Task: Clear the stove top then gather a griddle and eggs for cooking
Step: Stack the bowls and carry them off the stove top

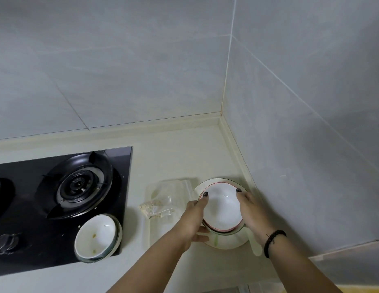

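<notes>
On the pale countertop [176, 149] by the tiled corner, nearest the camera, 2 bare forearms reach forward; the right wrist wears a black bead bracelet [272, 242]. Both hands close on a stack of white bowls [221, 208] with red rims. The left hand [194, 220] grips the stack's left side, its thumb hooked over the rim and its fingers curled beneath. The right hand [251, 210] grips the right side in the same way, thumb on the rim, the other fingers hidden behind the stack. The stack sits over a wider white plate [222, 243] with a dark edge line; whether the bowls touch the plate or are just above it cannot be told.

To the left, on the near right corner of the black glass stove top [21, 259], stands a second stack of 2 bowls [97, 237], the upper one white with a few yellowish specks inside, the lower one of clear glass. Part of that stack overhangs the stove's edge toward the counter. A round control knob [4, 242] shows at the stove's near left.

Between the stove and the plate lies a clear plastic bag [161, 199] holding pale crumbs or grains, resting on the counter just beside the plate.

Farther back, the right burner [78, 185] with its black pan support is bare. Beyond it rise the grey wall tiles [121, 70], meeting in a corner.
</notes>
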